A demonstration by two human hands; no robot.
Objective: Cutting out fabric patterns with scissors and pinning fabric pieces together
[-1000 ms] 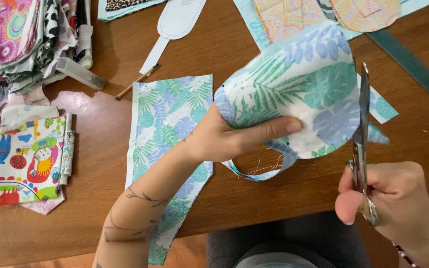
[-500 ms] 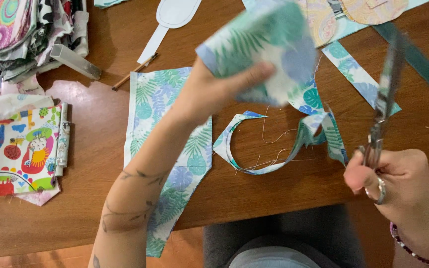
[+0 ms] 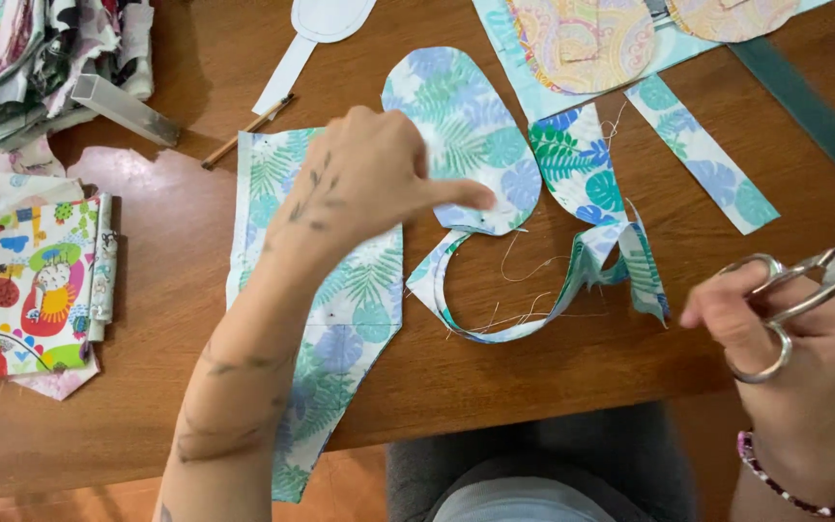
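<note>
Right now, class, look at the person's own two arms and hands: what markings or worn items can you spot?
The left hand and its bare forearm carry dark line tattoos, like thin branches. The right hand has a beaded bracelet of pink and dark beads at the wrist. No sleeves show.
</note>
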